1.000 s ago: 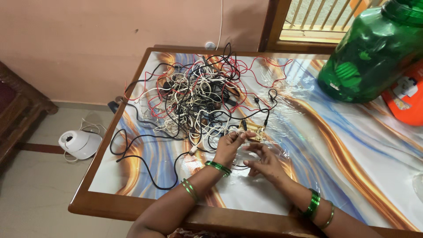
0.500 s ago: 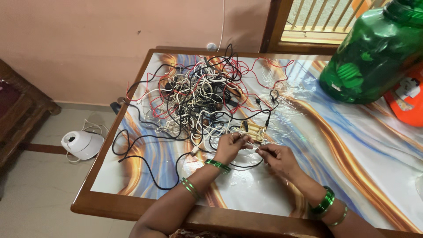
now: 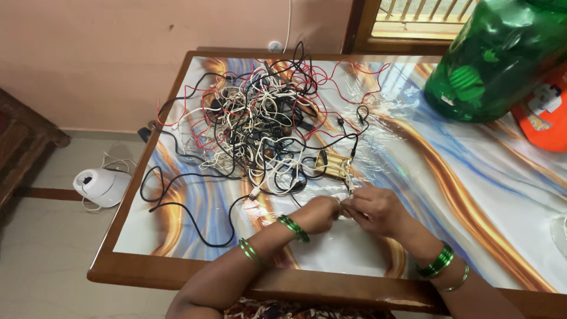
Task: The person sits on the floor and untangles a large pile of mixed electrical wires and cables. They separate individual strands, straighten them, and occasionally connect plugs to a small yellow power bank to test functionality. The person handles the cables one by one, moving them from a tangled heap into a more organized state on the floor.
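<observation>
Nearest the camera, two forearms with green bangles (image 3: 293, 228) cross the wooden front edge of the counter (image 3: 177, 277). The left hand (image 3: 319, 214) and the right hand (image 3: 378, 210) meet fingertip to fingertip just above the glossy, swirl-patterned surface — both are pinched closed on a thin white wire (image 3: 349, 189) that runs up from between them; exactly how each finger grips it is too small to tell. Just beyond the hands lies a small yellowish circuit board (image 3: 332, 165), touching the near edge of the cable tangle. The cable tangle (image 3: 260, 124) — black, white and red leads heaped together — fills the counter's left-centre, with a long black lead (image 3: 195, 227) looping out toward the near-left corner. Farther right stands a large green plastic jar (image 3: 502, 56), and just beside it an orange container (image 3: 546, 118), partly cut off by the frame. On the floor to the left of the counter sits a white appliance (image 3: 100, 184) with its cord. Behind all stands a pink wall (image 3: 88, 59), with a barred window at upper right.
</observation>
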